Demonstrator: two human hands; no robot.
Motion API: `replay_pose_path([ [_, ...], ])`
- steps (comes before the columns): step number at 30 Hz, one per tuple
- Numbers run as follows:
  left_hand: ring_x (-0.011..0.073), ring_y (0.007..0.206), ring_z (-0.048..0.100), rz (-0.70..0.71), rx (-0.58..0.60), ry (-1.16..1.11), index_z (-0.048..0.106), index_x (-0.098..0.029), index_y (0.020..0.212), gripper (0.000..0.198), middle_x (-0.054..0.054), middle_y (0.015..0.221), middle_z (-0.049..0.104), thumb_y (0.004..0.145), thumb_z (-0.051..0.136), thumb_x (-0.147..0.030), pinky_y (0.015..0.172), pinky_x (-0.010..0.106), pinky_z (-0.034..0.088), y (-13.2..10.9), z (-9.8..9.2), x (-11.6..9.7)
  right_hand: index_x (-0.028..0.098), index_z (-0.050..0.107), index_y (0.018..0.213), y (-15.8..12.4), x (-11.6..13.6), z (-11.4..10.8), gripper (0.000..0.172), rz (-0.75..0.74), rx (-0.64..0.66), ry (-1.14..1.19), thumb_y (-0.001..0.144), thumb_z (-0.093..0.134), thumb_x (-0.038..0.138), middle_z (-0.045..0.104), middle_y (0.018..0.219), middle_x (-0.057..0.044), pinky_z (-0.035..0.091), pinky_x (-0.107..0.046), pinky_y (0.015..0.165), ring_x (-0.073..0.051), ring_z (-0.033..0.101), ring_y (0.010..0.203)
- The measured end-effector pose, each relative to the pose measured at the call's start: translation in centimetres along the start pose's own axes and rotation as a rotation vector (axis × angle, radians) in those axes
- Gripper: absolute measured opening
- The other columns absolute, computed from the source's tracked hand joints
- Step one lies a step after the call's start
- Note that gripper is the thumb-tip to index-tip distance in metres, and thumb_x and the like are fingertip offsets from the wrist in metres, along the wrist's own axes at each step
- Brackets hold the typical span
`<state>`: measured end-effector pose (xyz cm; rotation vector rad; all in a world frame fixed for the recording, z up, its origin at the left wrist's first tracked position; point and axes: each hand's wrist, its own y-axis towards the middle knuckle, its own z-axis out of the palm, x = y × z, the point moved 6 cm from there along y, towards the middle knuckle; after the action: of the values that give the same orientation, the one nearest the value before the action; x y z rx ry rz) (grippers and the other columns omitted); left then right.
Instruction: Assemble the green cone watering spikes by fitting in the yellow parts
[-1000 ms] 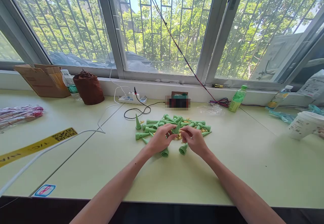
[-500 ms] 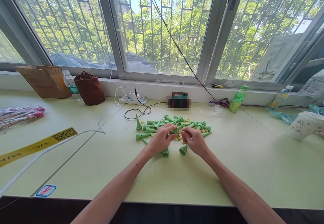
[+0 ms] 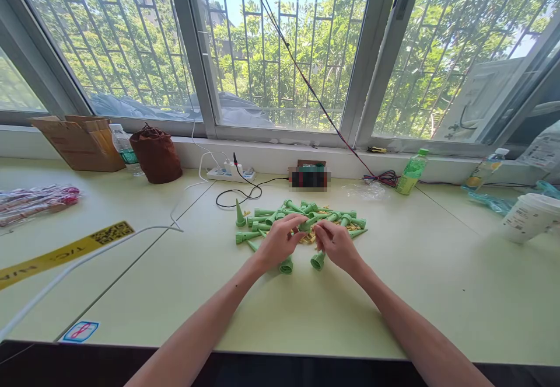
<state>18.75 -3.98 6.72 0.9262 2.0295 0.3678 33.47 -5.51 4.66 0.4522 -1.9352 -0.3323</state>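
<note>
Head view: on a pale green table (image 3: 350, 317) below barred windows (image 3: 284, 72), the left hand (image 3: 280, 240) curls its fingers around a green cone (image 3: 310, 222) over scattered cones (image 3: 263, 212) and yellow pieces (image 3: 308, 239). Beside it, the right hand (image 3: 336, 243) has fingertips nearly together, any grip unclear. A power strip (image 3: 219, 174) lies behind.

The cones (image 3: 240, 215) look like smooth, slightly glossy plastic. The table (image 3: 144, 293) has a smooth, soft sheen. The box (image 3: 79, 147) is matt cardboard, the bag (image 3: 156, 156) seemingly matt cloth.
</note>
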Motion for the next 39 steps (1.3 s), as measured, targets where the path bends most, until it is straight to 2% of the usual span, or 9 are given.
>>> replay_pose_path([
  [9, 0.0118, 0.068, 0.059, -0.066, -0.045, -0.033, 0.061, -0.020, 0.109, 0.024, 0.004, 0.100, 0.065, 0.085, 0.062, -0.021, 0.056, 0.023, 0.049, -0.1, 0.1, 0.6, 0.019, 0.061, 0.096, 0.1, 0.1, -0.4, 0.028, -0.004, -0.080, 0.111, 0.095, 0.049, 0.045, 0.061, 0.064, -0.001, 0.048, -0.028, 0.051, -0.017, 0.058, 0.054],
  [20, 0.0117, 0.068, 0.056, -0.016, -0.015, -0.012, 0.064, -0.020, 0.110, 0.024, 0.006, 0.100, 0.065, 0.086, 0.061, -0.021, 0.057, 0.023, 0.048, -0.1, 0.2, 0.3, 0.019, 0.058, 0.088, 0.1, -0.7, -0.2, 0.025, 0.027, -0.090, 0.244, 0.092, 0.055, 0.044, 0.058, 0.059, 0.001, 0.047, -0.027, 0.049, -0.015, 0.056, 0.051],
  [30, 0.0143, 0.080, 0.059, 0.014, 0.018, -0.020, 0.065, -0.020, 0.111, 0.023, 0.007, 0.107, 0.064, 0.089, 0.057, -0.020, 0.059, 0.022, 0.049, 0.0, 0.1, -0.4, 0.019, 0.054, 0.080, 0.3, -0.9, 0.0, 0.032, 0.104, -0.056, 0.382, 0.087, 0.061, 0.050, 0.055, 0.056, 0.003, 0.043, -0.024, 0.041, -0.012, 0.053, 0.043],
  [35, 0.0120, 0.068, 0.058, -0.046, -0.025, -0.003, 0.064, -0.019, 0.110, 0.025, 0.006, 0.098, 0.066, 0.085, 0.062, -0.022, 0.056, 0.023, 0.049, -0.1, 0.2, 0.2, 0.019, 0.054, 0.079, 0.4, -0.8, 0.0, 0.034, 0.108, -0.076, 0.404, 0.086, 0.061, 0.051, 0.055, 0.058, 0.003, 0.043, -0.025, 0.040, -0.012, 0.052, 0.042],
  [39, 0.0131, 0.068, 0.060, -0.139, -0.028, -0.052, 0.065, -0.017, 0.108, 0.026, 0.005, 0.093, 0.068, 0.084, 0.064, -0.028, 0.057, 0.023, 0.050, 0.0, 0.2, 0.7, 0.018, 0.057, 0.086, 0.5, -0.5, -0.1, 0.033, 0.096, -0.086, 0.384, 0.086, 0.060, 0.051, 0.056, 0.060, 0.002, 0.045, -0.026, 0.042, -0.013, 0.054, 0.045],
])
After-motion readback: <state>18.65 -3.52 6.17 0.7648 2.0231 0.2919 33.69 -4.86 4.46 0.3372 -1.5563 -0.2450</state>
